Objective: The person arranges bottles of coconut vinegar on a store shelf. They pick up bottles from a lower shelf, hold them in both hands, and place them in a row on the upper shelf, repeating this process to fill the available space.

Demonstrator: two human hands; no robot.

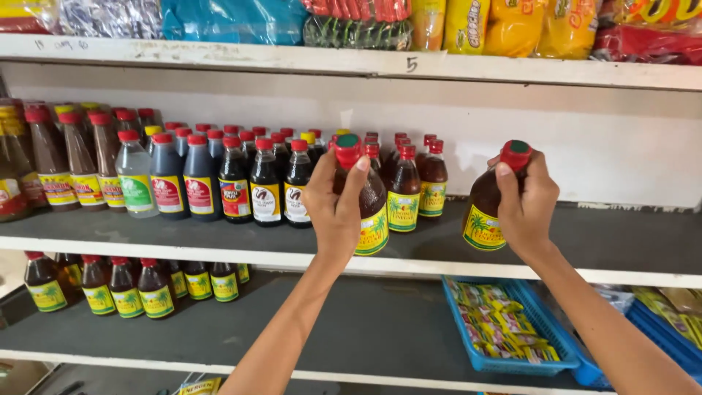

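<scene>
My left hand (335, 205) grips a brown bottle (371, 208) with a red cap and yellow label, held upright just above the front of the grey middle shelf (621, 241). My right hand (528, 205) grips a second matching brown bottle (484, 212), tilted slightly to the right, over the bare right part of the same shelf. Both bottles have a green dot on the cap. Behind the left bottle stand several like bottles (404, 186).
Rows of dark sauce bottles (234, 183) with red caps fill the shelf's left half. The lower shelf holds more brown bottles (124, 289) and a blue basket (512, 329) of small sachets. Bagged snacks (512, 25) line the top shelf.
</scene>
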